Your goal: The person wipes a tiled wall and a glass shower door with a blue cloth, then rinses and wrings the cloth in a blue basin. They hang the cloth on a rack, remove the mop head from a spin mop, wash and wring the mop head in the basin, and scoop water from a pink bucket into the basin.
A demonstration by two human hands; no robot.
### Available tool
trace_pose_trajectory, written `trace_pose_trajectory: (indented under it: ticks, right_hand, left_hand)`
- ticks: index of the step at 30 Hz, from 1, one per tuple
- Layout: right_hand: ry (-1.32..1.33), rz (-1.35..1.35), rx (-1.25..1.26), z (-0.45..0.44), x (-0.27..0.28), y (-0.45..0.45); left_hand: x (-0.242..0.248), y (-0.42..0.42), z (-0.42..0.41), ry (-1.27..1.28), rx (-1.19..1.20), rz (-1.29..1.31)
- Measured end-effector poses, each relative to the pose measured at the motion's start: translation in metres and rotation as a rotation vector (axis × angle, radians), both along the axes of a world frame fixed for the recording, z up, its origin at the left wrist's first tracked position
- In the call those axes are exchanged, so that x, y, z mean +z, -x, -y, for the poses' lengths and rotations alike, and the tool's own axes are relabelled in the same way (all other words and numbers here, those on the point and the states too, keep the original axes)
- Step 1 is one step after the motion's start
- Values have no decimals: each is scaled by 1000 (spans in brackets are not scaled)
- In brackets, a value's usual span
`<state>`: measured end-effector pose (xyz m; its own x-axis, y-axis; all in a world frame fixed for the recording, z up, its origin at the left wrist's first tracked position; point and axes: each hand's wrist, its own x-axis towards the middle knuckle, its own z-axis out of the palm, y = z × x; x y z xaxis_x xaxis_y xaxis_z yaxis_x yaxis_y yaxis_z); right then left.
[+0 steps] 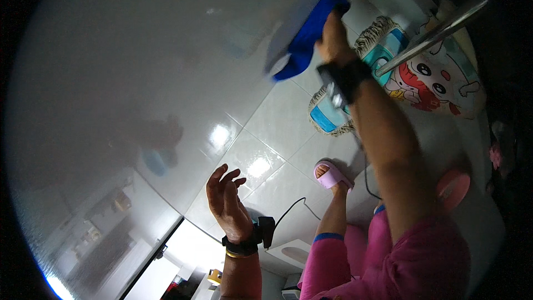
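Observation:
My right hand (334, 37) grips a blue cloth (309, 33), blurred, against a glossy pale wall (175, 71) that reflects the room. Part of the cloth hangs below the fingers. Lower in the view, my left hand (231, 208) holds nothing, with its fingers apart and slightly curled. Each wrist wears a dark strap with a device, and a thin cable runs near the left one.
Beside my right forearm lies a fringed mop head (327, 114) with a metal pole (433, 37). A cartoon-printed item (437, 77) is behind the pole. My foot in a pink slipper (331, 176) stands on glossy floor tiles (287, 121). An open doorway (183, 254) is at lower left.

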<state>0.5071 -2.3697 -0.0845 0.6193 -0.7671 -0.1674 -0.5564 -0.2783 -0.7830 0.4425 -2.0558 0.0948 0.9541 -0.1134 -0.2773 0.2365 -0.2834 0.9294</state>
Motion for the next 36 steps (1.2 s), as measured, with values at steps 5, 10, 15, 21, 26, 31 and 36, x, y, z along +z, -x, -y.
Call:
trace_pose_trajectory:
  ticks: [5, 10, 15, 21, 26, 31, 36]
  right_hand:
    - [-630, 508, -371, -15, -54, -36]
    - [-1654, 811, -435, -214, -108, -34]
    - [-2097, 572, -462, -317, -74, -23]
    - [-1526, 400, -512, -176, -10, -4]
    - [-1681, 346, -523, -239, 126, -15]
    - [-2170, 500, -39, -297, 292, 13]
    - [-2683, 739, 383, -315, 376, 20]
  left_hand:
    - [-15, 10, -23, 51, 63, -84]
    - [-21, 16, -33, 50, 147, -143]
    - [-16, 14, -26, 124, 187, -157]
    - [6, 12, -20, 103, 144, -202]
    - [35, 21, -41, 141, 208, -210]
    - [67, 39, -91, 335, 331, -284]
    - [97, 36, -123, 49, 174, -249]
